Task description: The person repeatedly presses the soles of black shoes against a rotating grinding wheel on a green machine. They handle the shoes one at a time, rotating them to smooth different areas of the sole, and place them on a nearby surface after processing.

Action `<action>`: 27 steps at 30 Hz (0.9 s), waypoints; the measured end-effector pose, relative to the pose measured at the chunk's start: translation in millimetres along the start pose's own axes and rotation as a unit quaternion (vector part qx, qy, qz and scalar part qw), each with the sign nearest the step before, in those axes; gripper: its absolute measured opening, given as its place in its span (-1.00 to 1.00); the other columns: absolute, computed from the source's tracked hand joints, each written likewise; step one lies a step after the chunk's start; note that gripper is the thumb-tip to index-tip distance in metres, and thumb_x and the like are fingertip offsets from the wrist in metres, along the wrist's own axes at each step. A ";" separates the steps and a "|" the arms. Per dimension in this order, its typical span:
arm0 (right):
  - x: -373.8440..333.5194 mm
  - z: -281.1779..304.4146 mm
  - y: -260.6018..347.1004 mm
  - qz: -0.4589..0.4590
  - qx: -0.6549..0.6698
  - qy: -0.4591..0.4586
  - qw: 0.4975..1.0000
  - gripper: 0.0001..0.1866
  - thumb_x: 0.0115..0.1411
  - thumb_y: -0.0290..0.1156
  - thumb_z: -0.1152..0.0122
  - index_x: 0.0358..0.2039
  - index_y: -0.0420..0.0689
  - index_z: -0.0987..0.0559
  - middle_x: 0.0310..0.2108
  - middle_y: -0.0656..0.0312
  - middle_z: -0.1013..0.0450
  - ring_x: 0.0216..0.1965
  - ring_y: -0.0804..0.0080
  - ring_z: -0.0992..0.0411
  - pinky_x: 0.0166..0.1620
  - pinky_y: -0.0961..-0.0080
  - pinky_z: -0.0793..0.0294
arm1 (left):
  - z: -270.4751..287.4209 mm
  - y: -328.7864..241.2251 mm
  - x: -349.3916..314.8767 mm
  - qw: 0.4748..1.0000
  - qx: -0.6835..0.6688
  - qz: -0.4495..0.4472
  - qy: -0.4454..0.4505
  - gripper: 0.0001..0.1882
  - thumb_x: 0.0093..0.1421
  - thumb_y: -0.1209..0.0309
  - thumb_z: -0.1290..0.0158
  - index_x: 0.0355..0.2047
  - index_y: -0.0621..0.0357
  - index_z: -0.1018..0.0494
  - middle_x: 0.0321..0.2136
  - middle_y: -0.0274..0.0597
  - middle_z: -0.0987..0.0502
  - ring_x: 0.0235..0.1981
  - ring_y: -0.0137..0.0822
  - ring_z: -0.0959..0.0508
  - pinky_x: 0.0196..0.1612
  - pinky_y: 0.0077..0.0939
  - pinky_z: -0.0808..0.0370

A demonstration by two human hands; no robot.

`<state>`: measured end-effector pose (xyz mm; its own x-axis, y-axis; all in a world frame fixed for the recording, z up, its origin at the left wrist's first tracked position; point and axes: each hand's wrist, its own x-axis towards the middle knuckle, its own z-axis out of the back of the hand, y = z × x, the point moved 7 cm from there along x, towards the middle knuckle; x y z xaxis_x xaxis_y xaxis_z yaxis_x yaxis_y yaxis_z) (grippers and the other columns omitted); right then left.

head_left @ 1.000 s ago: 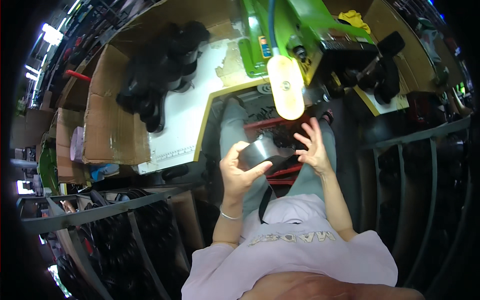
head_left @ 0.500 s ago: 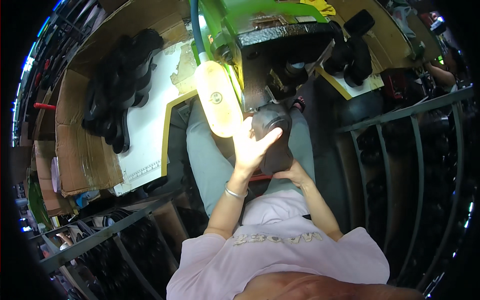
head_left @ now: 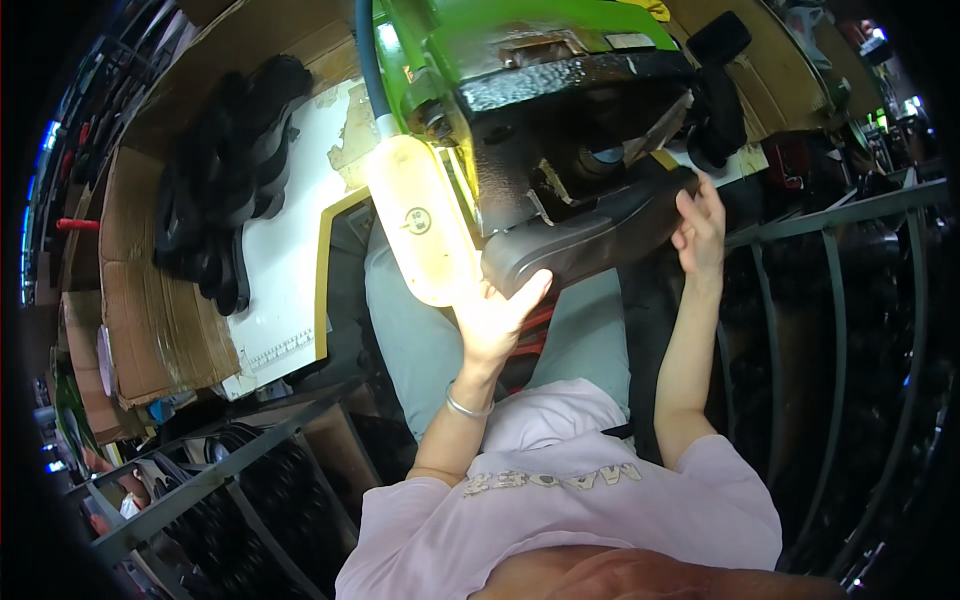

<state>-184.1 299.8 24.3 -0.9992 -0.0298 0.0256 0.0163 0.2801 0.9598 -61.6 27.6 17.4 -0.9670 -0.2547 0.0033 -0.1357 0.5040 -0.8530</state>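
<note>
A black shoe sole [head_left: 595, 240] lies slantwise below the dark head of a green machine [head_left: 540, 40], its right end higher. My left hand [head_left: 490, 322] grips its left end, thumb laid over the near edge and the other fingers partly hidden underneath. At the opposite end, my right hand [head_left: 700, 225] has its fingers curled against the sole's tip. A bright, oblong lamp [head_left: 425, 225] on a blue cable hangs right beside my left hand. The sole's far side is partly hidden in the machine's shadow.
Black soles [head_left: 230, 170] are heaped on a white, yellow-edged table [head_left: 285, 270] at left, walled by cardboard [head_left: 165, 300]. More black pieces [head_left: 718, 120] lie at the right of the machine. Metal racks [head_left: 830, 300] stand right, and another rack [head_left: 250, 450] lower left.
The sole has swung from upright to slantwise across the machine's front. My right hand has moved from its lower end up and right to the tip; my left hand has stayed near the lamp.
</note>
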 end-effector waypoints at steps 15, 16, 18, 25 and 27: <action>-2.4 -58.1 -5.9 0.046 -0.003 0.074 0.996 -0.49 0.05 -0.59 -0.34 0.02 -0.24 -0.37 -0.22 0.19 -0.44 -0.44 0.64 -0.39 -0.65 0.77 -0.29 | 71.4 -23.8 -24.4 0.999 0.038 -0.002 -0.037 -0.50 -0.12 0.69 -0.34 -0.14 0.29 -0.41 -0.22 -0.17 -0.56 -0.18 -0.40 -0.55 -0.05 -0.49 -0.49; 2.9 -50.1 -2.2 0.048 -0.014 0.062 0.997 -0.49 0.05 -0.60 -0.32 0.02 -0.23 -0.38 -0.21 0.21 -0.46 -0.44 0.65 -0.39 -0.64 0.78 -0.27 | 61.4 -18.0 -24.8 0.998 0.043 0.016 -0.038 -0.48 -0.14 0.68 -0.36 -0.13 0.29 -0.42 -0.21 -0.19 -0.55 -0.18 -0.42 -0.54 -0.05 -0.49 -0.49; 19.0 -28.0 3.7 0.064 -0.010 0.033 0.997 -0.52 0.09 -0.58 -0.32 0.04 -0.21 -0.40 -0.21 0.25 -0.46 -0.44 0.70 -0.38 -0.63 0.80 -0.22 | 39.8 0.4 -15.9 0.999 0.048 -0.013 0.003 -0.44 -0.10 0.66 -0.35 -0.06 0.34 -0.40 -0.17 -0.18 -0.54 -0.16 -0.39 -0.54 -0.02 -0.47 -0.48; 49.3 -3.5 42.9 0.093 -0.071 0.020 0.993 -0.54 0.12 -0.56 -0.32 0.04 -0.20 -0.42 -0.20 0.31 -0.44 -0.44 0.77 -0.36 -0.67 0.83 -0.14 | 3.6 25.9 10.4 0.999 0.026 -0.010 0.016 -0.56 0.05 0.60 -0.27 -0.06 0.36 -0.40 -0.21 -0.20 -0.54 -0.20 -0.39 -0.53 -0.05 -0.49 -0.48; 48.0 -13.2 39.5 0.074 -0.078 0.037 0.994 -0.54 0.12 -0.57 -0.31 0.04 -0.23 -0.42 -0.20 0.28 -0.43 -0.44 0.80 -0.35 -0.71 0.86 -0.16 | 10.4 22.6 7.6 0.998 0.058 -0.026 0.008 -0.58 0.04 0.61 -0.26 -0.07 0.34 -0.41 -0.22 -0.22 -0.54 -0.21 -0.41 -0.52 -0.06 -0.50 -0.47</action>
<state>-231.0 296.8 67.1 -0.9804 -0.0710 0.1837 0.1731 0.1342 0.9757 -69.7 28.5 -7.3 -0.9624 -0.2655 0.0569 -0.1616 0.3917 -0.9058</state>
